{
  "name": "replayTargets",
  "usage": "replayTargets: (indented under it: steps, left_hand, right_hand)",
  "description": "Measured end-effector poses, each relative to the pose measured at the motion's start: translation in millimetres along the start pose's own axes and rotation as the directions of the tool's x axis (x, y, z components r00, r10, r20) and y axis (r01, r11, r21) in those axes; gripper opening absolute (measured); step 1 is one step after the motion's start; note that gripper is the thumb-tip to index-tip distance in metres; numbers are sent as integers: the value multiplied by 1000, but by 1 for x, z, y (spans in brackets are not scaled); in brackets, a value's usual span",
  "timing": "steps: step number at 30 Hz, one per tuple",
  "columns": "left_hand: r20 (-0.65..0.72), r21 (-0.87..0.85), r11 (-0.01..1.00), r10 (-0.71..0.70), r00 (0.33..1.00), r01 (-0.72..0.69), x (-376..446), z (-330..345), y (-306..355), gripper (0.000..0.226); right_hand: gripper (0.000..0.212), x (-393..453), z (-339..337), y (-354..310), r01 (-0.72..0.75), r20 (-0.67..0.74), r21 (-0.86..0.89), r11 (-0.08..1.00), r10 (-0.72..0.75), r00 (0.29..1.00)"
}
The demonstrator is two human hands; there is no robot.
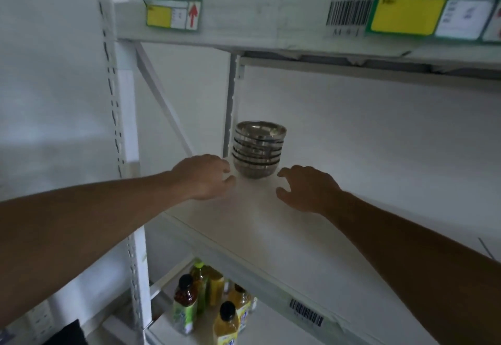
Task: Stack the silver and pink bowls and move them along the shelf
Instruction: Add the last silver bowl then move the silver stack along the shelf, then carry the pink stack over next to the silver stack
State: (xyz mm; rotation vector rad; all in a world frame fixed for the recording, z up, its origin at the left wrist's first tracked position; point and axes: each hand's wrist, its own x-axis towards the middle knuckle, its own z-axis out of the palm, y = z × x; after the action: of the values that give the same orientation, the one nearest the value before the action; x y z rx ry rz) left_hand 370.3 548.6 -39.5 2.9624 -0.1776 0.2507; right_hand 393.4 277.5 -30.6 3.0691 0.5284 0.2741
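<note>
Nearest the camera, two bare forearms reach up and forward from the lower corners of the view, converging toward the back left corner of a white shelf (271,225). The left arm comes in from the lower left and rises to the right; the right arm comes in from the lower right and rises to the left.

The left hand (206,176) is seen from the back, palm facing away and down, its fingers loosely curled toward the right with the thumb below them. It holds nothing. The right hand (306,187) hovers low over the shelf board, palm down, fingers spread and slightly bent, pointing left, thumb apart from the rest. It too grips nothing.

Between and just beyond the two hands stands the stack of silver bowls (257,149). It rests on the shelf near the rear upright post (231,106), close to the back wall. The left hand's fingertips are just beside the lower left of the stack; whether they touch it cannot be told. The right hand's fingertips lie near the stack's lower right, with a small gap showing.

The bowls are nested one inside another, mouths upward, so the stack's long axis runs vertically, upright with perhaps a slight lean. The top bowl's open interior faces up toward the camera.

On the shelf below, at the lower left, stand several bottles (187,306) of amber and yellow drinks.
</note>
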Motion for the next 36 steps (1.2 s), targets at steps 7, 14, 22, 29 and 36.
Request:
replayTargets:
  steps: [7,14,22,29,36]
  left_hand:
    - [-77,42,997,61,995,-58,-48,-5,11,74]
    - [-67,26,998,55,996,-53,-98,-17,32,73]
    - [-111,46,999,-19,994,25,-180,-42,105,66]
    - [-49,25,988,-153,987,155,-260,-12,189,63]
    - [-43,-10,987,-160,986,159,-315,-10,236,65]
  right_hand:
    - [65,-50,-14,-22,-117,28,22,993,116,993]
    - [66,-110,-26,-22,-123,0,55,991,123,992]
    - [63,-190,-43,-3,-50,-44,127,991,56,997]
    - [56,-274,-35,32,80,-116,248,965,-53,992]
    - [54,-343,-43,52,117,-98,263,958,-94,991]
